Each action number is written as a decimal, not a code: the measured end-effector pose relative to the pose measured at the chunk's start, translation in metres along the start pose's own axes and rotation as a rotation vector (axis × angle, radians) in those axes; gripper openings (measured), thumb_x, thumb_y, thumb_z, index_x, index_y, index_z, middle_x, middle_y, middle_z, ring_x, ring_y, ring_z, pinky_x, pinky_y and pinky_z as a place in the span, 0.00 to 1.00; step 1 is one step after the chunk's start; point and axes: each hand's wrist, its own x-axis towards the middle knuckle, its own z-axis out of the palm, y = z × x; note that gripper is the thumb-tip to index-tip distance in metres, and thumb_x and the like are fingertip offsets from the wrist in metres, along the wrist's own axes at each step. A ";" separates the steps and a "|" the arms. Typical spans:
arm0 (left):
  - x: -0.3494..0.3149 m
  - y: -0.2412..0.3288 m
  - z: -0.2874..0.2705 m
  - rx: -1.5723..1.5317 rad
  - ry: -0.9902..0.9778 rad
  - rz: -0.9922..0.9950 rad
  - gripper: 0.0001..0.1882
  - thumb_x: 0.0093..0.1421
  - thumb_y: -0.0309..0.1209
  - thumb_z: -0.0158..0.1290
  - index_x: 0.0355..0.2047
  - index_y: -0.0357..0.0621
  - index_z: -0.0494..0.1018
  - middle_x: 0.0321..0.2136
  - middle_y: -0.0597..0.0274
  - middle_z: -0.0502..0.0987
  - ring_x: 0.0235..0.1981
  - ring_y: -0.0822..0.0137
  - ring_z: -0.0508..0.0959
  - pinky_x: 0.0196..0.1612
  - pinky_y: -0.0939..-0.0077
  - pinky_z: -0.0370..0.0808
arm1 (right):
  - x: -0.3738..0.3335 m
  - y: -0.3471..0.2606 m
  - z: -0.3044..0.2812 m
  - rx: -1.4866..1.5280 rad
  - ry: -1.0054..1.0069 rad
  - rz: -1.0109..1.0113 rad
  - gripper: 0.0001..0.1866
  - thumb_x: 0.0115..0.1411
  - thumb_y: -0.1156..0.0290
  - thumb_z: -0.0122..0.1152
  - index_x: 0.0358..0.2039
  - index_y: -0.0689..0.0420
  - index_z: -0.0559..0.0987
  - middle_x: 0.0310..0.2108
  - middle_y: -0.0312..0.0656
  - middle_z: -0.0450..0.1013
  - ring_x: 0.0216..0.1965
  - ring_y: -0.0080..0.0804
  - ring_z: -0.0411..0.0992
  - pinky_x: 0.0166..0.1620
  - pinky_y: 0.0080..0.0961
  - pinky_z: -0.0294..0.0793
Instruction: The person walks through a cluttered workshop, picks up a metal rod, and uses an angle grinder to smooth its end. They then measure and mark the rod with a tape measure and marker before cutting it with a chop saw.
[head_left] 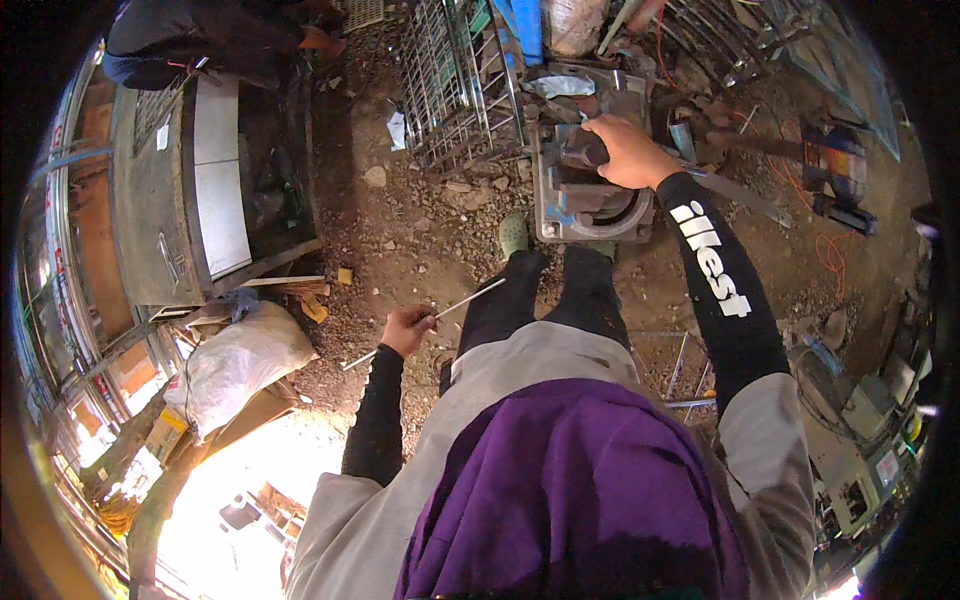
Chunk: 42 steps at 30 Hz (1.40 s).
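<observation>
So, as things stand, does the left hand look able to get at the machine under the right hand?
Probably yes: the way to the machine past the left shoe looks open. The left hand holds a thin rod, though, which might hinder it, and the right hand occupies the handle.

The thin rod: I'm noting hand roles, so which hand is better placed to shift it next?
Left, I'd judge: the left hand has the thin rod in its grip, while the right hand is occupied on the dark handle, well away from it.
</observation>
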 end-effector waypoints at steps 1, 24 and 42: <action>0.000 0.007 0.002 -0.001 0.001 -0.009 0.08 0.65 0.23 0.56 0.40 0.30 0.79 0.29 0.58 0.82 0.32 0.70 0.82 0.40 0.73 0.78 | 0.002 -0.003 -0.002 -0.006 -0.047 0.020 0.32 0.51 0.76 0.60 0.60 0.64 0.71 0.58 0.58 0.71 0.61 0.58 0.67 0.62 0.45 0.69; 0.002 -0.018 -0.009 0.019 0.092 -0.012 0.08 0.65 0.25 0.55 0.39 0.31 0.79 0.27 0.59 0.83 0.31 0.70 0.81 0.38 0.73 0.77 | 0.063 -0.031 -0.012 -0.247 -0.196 0.223 0.30 0.66 0.46 0.57 0.28 0.66 0.82 0.30 0.57 0.79 0.36 0.59 0.79 0.42 0.52 0.76; -0.020 -0.023 -0.009 0.077 0.131 -0.116 0.07 0.64 0.22 0.54 0.39 0.30 0.78 0.27 0.59 0.82 0.30 0.69 0.82 0.38 0.72 0.78 | 0.086 -0.016 -0.011 -0.066 -0.305 -0.075 0.06 0.45 0.74 0.73 0.27 0.59 0.87 0.28 0.50 0.81 0.33 0.49 0.81 0.40 0.43 0.79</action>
